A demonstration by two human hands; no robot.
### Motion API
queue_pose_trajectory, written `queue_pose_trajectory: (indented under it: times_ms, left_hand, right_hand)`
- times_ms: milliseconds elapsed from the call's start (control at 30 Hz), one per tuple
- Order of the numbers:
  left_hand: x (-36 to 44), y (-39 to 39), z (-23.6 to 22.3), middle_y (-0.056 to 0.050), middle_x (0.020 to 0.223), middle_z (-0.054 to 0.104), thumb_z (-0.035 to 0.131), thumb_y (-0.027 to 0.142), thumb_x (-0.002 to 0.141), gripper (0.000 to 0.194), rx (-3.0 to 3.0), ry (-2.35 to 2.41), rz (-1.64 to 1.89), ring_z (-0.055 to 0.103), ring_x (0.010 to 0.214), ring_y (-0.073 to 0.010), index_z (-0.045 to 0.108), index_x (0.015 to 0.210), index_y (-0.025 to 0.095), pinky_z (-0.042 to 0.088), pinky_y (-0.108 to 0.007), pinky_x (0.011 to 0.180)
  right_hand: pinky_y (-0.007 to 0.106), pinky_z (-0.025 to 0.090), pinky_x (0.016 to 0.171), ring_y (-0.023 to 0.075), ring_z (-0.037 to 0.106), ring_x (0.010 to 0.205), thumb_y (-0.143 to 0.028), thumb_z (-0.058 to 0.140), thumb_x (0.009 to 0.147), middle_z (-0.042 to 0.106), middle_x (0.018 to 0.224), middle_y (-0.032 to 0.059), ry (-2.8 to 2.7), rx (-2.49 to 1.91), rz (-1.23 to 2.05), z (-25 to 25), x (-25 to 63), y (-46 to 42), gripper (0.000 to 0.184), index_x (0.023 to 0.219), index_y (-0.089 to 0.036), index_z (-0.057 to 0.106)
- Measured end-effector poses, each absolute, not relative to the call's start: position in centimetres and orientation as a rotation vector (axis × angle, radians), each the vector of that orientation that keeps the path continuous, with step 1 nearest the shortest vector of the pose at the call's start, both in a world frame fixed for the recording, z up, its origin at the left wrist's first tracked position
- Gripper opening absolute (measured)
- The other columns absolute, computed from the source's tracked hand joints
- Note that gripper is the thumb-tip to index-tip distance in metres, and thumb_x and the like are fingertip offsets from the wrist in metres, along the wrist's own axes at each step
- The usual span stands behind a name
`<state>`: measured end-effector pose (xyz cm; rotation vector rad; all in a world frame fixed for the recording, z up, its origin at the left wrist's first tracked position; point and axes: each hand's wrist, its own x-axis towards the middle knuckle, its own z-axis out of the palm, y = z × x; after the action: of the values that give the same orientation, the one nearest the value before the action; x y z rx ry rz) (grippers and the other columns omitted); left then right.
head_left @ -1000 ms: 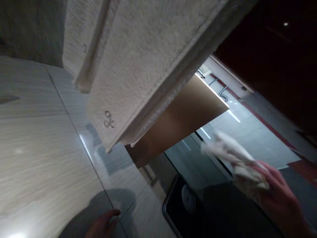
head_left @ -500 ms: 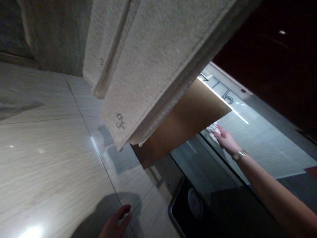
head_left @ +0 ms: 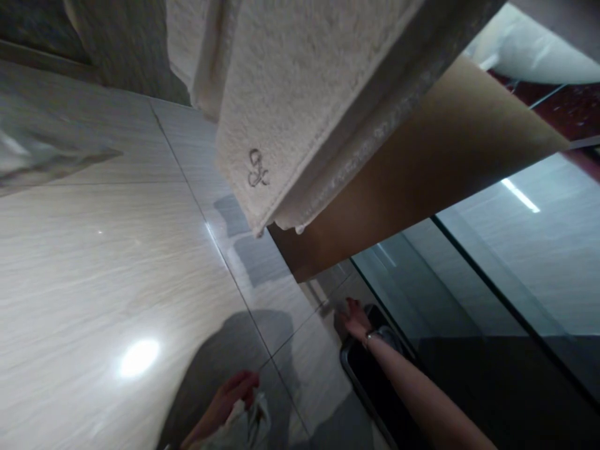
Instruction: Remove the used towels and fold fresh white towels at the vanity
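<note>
My left hand [head_left: 229, 400] sits at the bottom edge of the view, shut on a crumpled white cloth [head_left: 246, 426] against the beige tile wall. My right hand [head_left: 355, 319], with a metal wristwatch [head_left: 377, 338] on its wrist, reaches to the top edge of a black rounded-corner object [head_left: 360, 381]. Nothing shows in its fingers. The picture is strongly tilted. Above both hands hangs a folded white terry towel [head_left: 300, 112] with an embroidered monogram [head_left: 257, 169].
A polished beige tile wall [head_left: 117, 275] fills the left side, with a dark shadow across its lower part. A brown panel [head_left: 403, 169] juts out behind the towel. A glass pane [head_left: 515, 262] stands at the right, with a reflection in it.
My right hand has moved from the upper right down toward the black object, with no cloth showing in it. The white cloth now shows in my left hand. The view has swung slightly.
</note>
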<state>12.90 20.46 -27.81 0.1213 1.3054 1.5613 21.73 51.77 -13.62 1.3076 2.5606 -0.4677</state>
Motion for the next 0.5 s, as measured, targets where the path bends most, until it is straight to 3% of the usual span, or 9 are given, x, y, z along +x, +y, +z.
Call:
queue_pose_trajectory:
  times_ms: [67, 100, 167, 233, 333, 400, 500]
  left_hand:
    - [13.8, 21.0, -27.6, 0.004, 0.049, 0.044, 0.064, 0.067, 0.067, 0.047, 0.119, 1.216, 1.572, 0.046, 0.044, -0.0137, 0.056, 0.069, 0.021, 0.042, -0.031, 0.05]
    - [14.4, 21.3, -27.2, 0.004, 0.054, 0.049, 0.068, 0.07, 0.063, 0.053, 0.093, 1.153, 1.58, 0.049, 0.046, -0.0137, 0.057, 0.076, 0.02, 0.043, -0.031, 0.051]
    - [15.7, 22.2, -26.4, -0.001, 0.076, 0.063, 0.071, 0.078, 0.055, 0.076, -0.022, 1.099, 1.587, 0.061, 0.057, -0.0174, 0.057, 0.1, 0.018, 0.047, -0.03, 0.054]
    - [16.9, 22.8, -26.2, -0.006, 0.098, 0.067, 0.067, 0.086, 0.048, 0.102, -0.171, 1.125, 1.528, 0.066, 0.061, -0.0211, 0.045, 0.123, 0.021, 0.046, -0.032, 0.05]
    - [18.2, 23.3, -27.2, -0.001, 0.076, 0.064, 0.063, 0.089, 0.048, 0.099, -0.052, 1.265, 1.453, 0.058, 0.051, -0.0187, 0.048, 0.114, 0.018, 0.04, -0.03, 0.047]
    - [18.2, 23.3, -28.0, 0.002, 0.058, 0.055, 0.062, 0.087, 0.052, 0.085, 0.14, 1.377, 1.455, 0.054, 0.054, -0.0183, 0.054, 0.097, 0.016, 0.04, -0.03, 0.053]
    - [16.4, 23.4, -27.6, 0.003, 0.056, 0.053, 0.059, 0.087, 0.053, 0.089, 0.089, 1.506, 1.448, 0.049, 0.049, -0.0184, 0.051, 0.105, 0.016, 0.035, -0.03, 0.049]
  right_hand:
    - [0.05, 0.033, 0.11, 0.0406, 0.047, 0.127, -0.007, 0.053, 0.081, 0.049, 0.129, 0.0358, 2.499, 1.373, -0.508, -15.7, 20.7, 52.6, 0.045, 0.124, 0.006, 0.049]
    - [0.05, 0.036, 0.107, 0.0395, 0.05, 0.123, -0.006, 0.052, 0.08, 0.053, 0.123, 0.0337, 2.472, 1.378, -0.561, -16.7, 20.4, 51.7, 0.039, 0.118, 0.004, 0.052]
    - [0.044, 0.044, 0.098, 0.0324, 0.058, 0.111, -0.006, 0.056, 0.079, 0.061, 0.112, 0.0236, 2.415, 1.334, -0.721, -18.4, 20.4, 48.4, 0.03, 0.11, -0.005, 0.056]
    - [0.035, 0.051, 0.086, 0.0234, 0.064, 0.097, -0.011, 0.071, 0.071, 0.066, 0.103, 0.0114, 2.328, 1.209, -0.938, -19.4, 21.6, 44.5, 0.042, 0.11, -0.014, 0.057]
    - [0.028, 0.053, 0.071, 0.0184, 0.066, 0.091, -0.031, 0.088, 0.054, 0.066, 0.104, 0.0041, 2.081, 1.158, -1.472, -18.7, 27.1, 41.2, 0.072, 0.117, -0.023, 0.054]
    - [0.03, 0.053, 0.067, 0.021, 0.066, 0.091, -0.054, 0.082, 0.058, 0.065, 0.1, 0.0054, 1.919, 1.46, -1.715, -17.3, 33.6, 41.3, 0.065, 0.108, -0.022, 0.057]
    - [0.041, 0.057, 0.072, 0.0302, 0.068, 0.095, -0.071, 0.073, 0.056, 0.067, 0.087, 0.0077, 1.859, 2.247, -1.466, -15.4, 44.0, 43.0, 0.058, 0.087, -0.024, 0.059]
